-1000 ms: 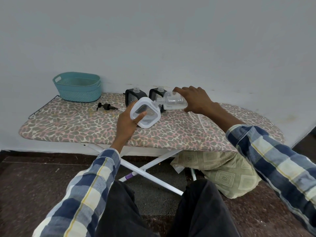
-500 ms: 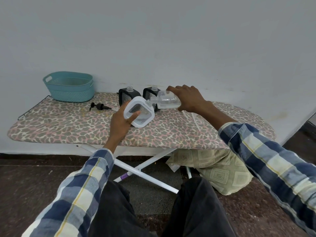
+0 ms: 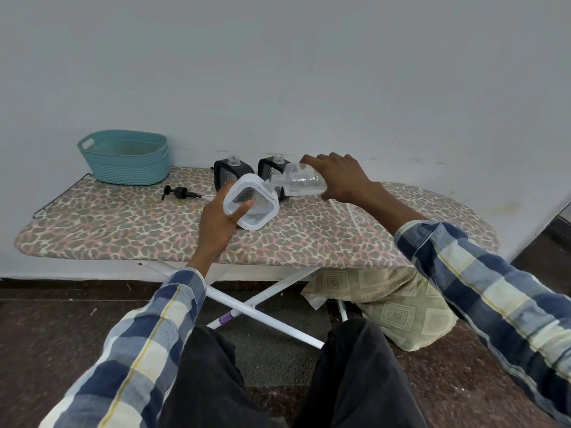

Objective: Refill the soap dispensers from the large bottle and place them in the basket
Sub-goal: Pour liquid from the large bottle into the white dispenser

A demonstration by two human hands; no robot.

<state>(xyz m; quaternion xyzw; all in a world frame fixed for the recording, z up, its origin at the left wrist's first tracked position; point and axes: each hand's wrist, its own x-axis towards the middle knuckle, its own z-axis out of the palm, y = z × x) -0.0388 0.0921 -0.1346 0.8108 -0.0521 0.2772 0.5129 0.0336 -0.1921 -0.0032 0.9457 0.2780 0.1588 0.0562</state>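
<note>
The right hand (image 3: 336,177) grips the clear refill bottle (image 3: 304,183) on its side, its mouth at the neck of the white-framed dispenser (image 3: 251,205). The left hand (image 3: 221,222) grips that dispenser, tilted, its lower corner on the ironing board (image 3: 123,223). To pour well, keep the 2 necks aligned and raise the bottle's base slowly. 2 black dispensers (image 3: 225,176) wait uncapped just behind; the teal basket (image 3: 126,162) sits well apart to the left.
</note>
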